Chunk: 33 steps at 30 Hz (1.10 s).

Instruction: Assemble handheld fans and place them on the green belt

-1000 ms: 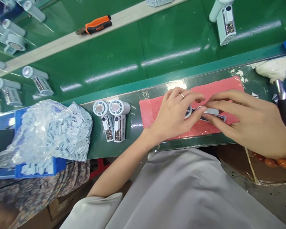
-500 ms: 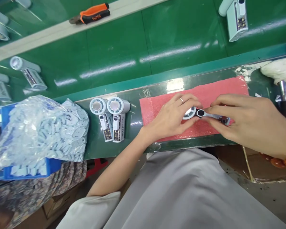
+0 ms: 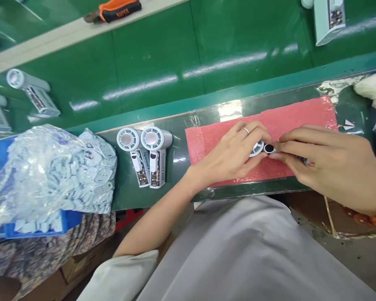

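Over a pink foam mat (image 3: pixel 207 144), both hands are closed on one light-blue handheld fan (image 3: pixel 257 149). My left hand (image 3: pixel 235 152), with a ring on one finger, wraps around the round fan head. My right hand (image 3: pixel 326 161) pinches the handle side, its thumb and fingertips beside a small part with a black oval face (image 3: pixel 269 149). Most of the handle is hidden under the right fingers; a bit of its circuit board shows past them. To the left on the bench, two similar fans (image 3: pixel 152 156) lie side by side with open handles and visible circuit boards.
A plastic bag of light-blue covers (image 3: pixel 72 167) lies in a blue bin (image 3: pixel 64 221) at left. More fans (image 3: pixel 37 92) rest on the green belt (image 3: pixel 153 54) ahead. Orange-black pliers (image 3: pixel 115 10) lie on the far rail. A white cloth bundle (image 3: pixel 374 88) is at right.
Both hands and the fan sit slightly further right in view. My right fingers have moved closer to the black oval and now cover more of the handle.
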Available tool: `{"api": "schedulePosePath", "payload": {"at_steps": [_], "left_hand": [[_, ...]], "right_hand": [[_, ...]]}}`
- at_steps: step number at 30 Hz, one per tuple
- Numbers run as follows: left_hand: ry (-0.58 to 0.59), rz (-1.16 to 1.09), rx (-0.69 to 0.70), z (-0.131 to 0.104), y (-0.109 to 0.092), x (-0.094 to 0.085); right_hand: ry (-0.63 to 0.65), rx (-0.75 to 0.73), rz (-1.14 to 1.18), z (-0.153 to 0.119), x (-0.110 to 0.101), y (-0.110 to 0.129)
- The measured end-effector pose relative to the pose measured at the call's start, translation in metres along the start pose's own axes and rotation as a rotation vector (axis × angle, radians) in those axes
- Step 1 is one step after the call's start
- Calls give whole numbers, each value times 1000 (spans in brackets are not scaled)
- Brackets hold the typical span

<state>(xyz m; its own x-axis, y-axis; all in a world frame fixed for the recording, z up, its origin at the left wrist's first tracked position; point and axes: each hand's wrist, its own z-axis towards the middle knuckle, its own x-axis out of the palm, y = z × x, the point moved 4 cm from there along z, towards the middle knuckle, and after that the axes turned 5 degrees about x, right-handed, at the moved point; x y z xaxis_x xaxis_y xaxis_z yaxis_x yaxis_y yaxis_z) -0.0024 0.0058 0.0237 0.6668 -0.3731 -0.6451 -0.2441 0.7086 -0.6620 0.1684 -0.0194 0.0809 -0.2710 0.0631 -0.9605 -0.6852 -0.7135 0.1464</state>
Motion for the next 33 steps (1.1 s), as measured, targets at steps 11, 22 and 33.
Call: {"api": "schedulePosePath", "payload": {"at_steps": [11, 22, 33], "left_hand": [[-3, 5, -39, 2, -1, -3], [-19, 88, 104, 15, 0, 2], [108, 182, 109, 17, 1, 0]], "right_hand": [[-23, 362, 350, -14, 7, -29], [272, 710, 769, -16, 18, -60], [372, 666, 741, -9, 24, -61]]}}
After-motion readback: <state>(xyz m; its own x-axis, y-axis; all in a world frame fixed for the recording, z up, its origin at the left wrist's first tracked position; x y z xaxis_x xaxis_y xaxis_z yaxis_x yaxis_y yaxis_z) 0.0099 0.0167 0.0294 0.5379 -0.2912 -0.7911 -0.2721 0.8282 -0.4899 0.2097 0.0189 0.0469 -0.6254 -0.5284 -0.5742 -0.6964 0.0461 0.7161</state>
